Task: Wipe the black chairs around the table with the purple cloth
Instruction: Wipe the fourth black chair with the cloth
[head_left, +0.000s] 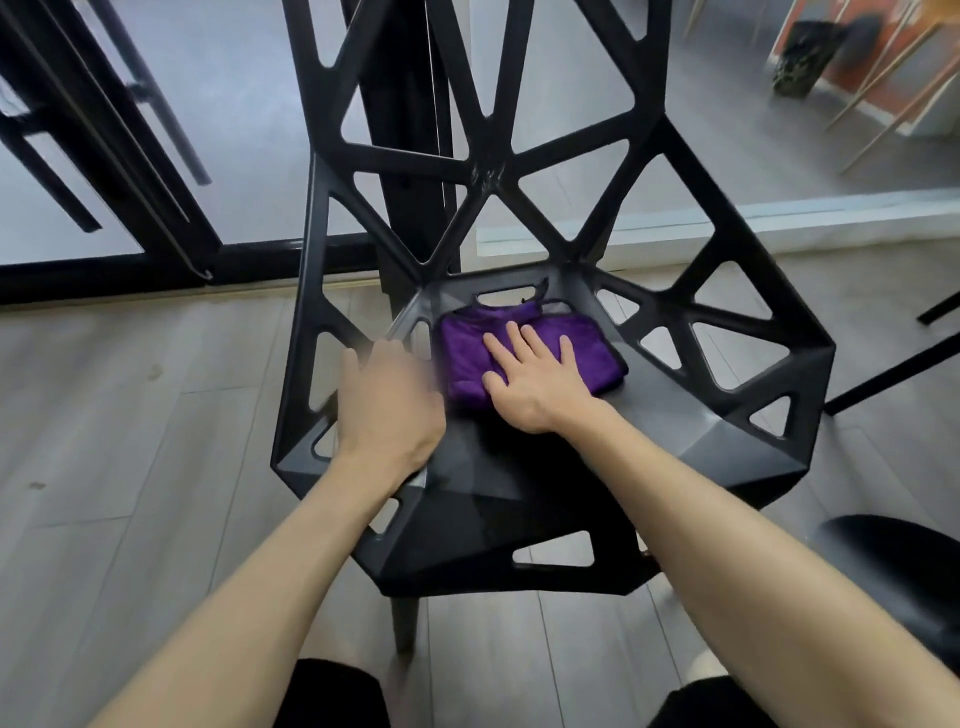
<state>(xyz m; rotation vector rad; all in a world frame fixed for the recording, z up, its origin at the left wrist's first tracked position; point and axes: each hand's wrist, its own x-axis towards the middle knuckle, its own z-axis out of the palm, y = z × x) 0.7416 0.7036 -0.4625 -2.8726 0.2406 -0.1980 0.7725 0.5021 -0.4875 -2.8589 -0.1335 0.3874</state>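
A black chair with an open lattice back and sides stands in front of me. The folded purple cloth lies on the rear part of its seat. My right hand presses flat on the cloth with its fingers straight and spread. My left hand hovers or rests over the seat's left side, just left of the cloth; it is blurred, its fingers look loosely extended and it holds nothing.
Another black seat shows at the lower right edge. Black table legs cross at the right. A black-framed glass door stands behind on the left. The floor is grey wood planks.
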